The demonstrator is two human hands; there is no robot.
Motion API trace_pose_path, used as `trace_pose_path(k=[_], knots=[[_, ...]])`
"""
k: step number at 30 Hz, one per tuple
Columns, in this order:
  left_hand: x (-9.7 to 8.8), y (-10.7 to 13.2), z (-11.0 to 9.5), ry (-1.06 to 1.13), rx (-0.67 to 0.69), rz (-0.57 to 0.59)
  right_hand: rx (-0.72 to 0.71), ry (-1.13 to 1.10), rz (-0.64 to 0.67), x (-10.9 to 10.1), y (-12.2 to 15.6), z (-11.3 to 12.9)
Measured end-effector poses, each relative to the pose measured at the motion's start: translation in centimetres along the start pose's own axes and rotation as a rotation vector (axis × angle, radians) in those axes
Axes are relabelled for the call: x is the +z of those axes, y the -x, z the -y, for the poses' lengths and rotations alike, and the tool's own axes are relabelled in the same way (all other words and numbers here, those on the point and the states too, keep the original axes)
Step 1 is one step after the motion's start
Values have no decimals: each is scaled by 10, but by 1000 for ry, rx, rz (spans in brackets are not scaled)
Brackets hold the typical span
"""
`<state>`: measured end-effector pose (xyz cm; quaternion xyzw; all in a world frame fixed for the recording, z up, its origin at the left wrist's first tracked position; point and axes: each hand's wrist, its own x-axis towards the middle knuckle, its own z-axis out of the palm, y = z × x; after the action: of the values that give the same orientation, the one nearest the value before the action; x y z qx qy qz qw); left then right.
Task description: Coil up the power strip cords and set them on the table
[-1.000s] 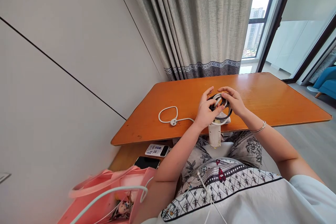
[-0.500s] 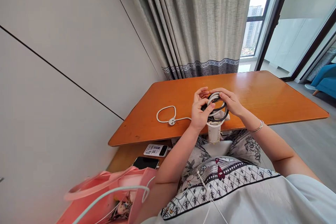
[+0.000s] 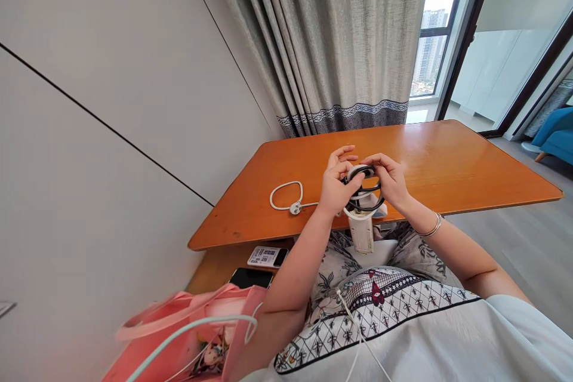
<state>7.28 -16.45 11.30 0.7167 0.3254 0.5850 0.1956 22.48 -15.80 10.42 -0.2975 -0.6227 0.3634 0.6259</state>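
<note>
Above the near edge of the table, both hands are closed on a coiled cable (image 3: 367, 208) with black and white loops. My left hand (image 3: 336, 190) pinches the coil from the left with thumb and index finger; its other fingers are raised. On the right side, the fingertips of my right hand (image 3: 391, 182) grip the loops. A whitish rectangular block (image 3: 362, 236) hangs under the coil in front of my lap; its exact kind is unclear. White cord runs left across the table to a white plug (image 3: 295, 208), with a loop of cord (image 3: 286, 184) beside it.
The orange-brown wooden table (image 3: 456, 173) stretches ahead, with a wall at left and a grey curtain (image 3: 349, 42) behind. On a lower surface lie a white device with printed labels (image 3: 264, 256) and a dark phone (image 3: 250, 278). A pink bag (image 3: 179, 322) stands at lower left.
Both hands and the coil have shifted slightly left. The loops have turned, with less white showing on top, and the block under them tilts differently.
</note>
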Motion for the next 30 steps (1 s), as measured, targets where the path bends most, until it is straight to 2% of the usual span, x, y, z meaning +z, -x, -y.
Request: trace_pose_path(k=[4,6,11,15,18,22,24,27,30], knots=[[-9,-9,-15,-137,67,80,-23,97,7,3,0,-6],[-10,-10,-20,-181,98,78,-32,96,7,4,-1,-9],[-5,-8,-17,-124,123,-54,-209,88,122,1,-1,-7],[-1,-10,-7,12,61,-137,-132,43,215,1,-2,3],[-1,-16,-4,50,28,-124,-101,19,162,4,-2,7],[-2,-22,-8,72,54,-122,-217,26,21,11,0,3],[-2,-23,-9,120,43,-121,-248,49,-9,13,1,1],[-3,-23,-6,252,-56,-38,-220,75,-15,15,0,3],[-1,-20,9,480,-154,52,-166,12,-101,14,-7,9]])
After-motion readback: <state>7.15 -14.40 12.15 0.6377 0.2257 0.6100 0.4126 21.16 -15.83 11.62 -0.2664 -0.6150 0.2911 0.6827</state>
